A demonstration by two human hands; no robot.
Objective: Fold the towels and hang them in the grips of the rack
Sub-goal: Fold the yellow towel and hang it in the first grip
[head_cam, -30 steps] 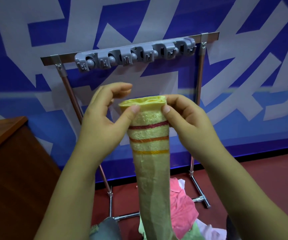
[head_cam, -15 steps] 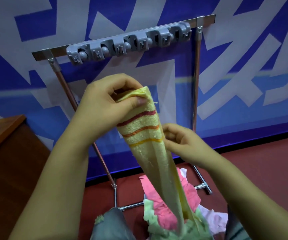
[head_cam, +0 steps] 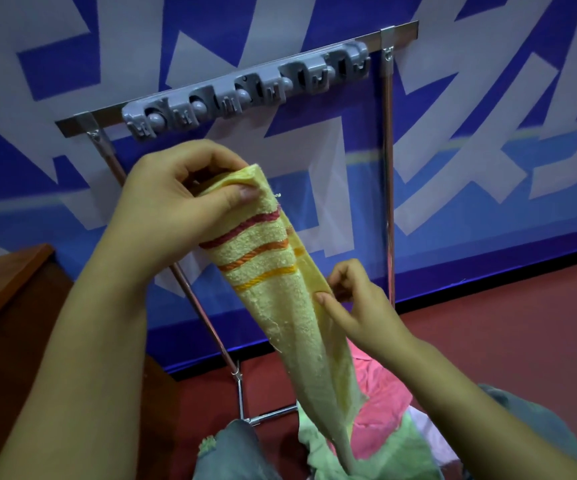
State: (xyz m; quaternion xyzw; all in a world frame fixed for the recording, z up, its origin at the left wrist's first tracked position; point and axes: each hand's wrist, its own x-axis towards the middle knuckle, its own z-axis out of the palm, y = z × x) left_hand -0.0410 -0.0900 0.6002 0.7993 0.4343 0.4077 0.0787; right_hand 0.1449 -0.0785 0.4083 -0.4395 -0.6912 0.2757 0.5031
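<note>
Yellow terry towel (head_cam: 280, 289), banded red, orange and gold, hangs folded into a long strip below the grey grip rail (head_cam: 245, 95) of the metal rack (head_cam: 389, 168). Left hand (head_cam: 179, 209) is raised, thumb pressed on top, clamping the strip's upper end. Right hand (head_cam: 356, 303), lower, pinches the towel's right edge between thumb and curled fingers. Pink towel (head_cam: 380, 400) and green towel (head_cam: 401, 452) lie heaped beneath.

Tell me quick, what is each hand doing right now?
Left hand: closed, pinching the top of the yellow towel.
Right hand: fingers on the towel's edge lower down; a firm grip cannot be told.
</note>
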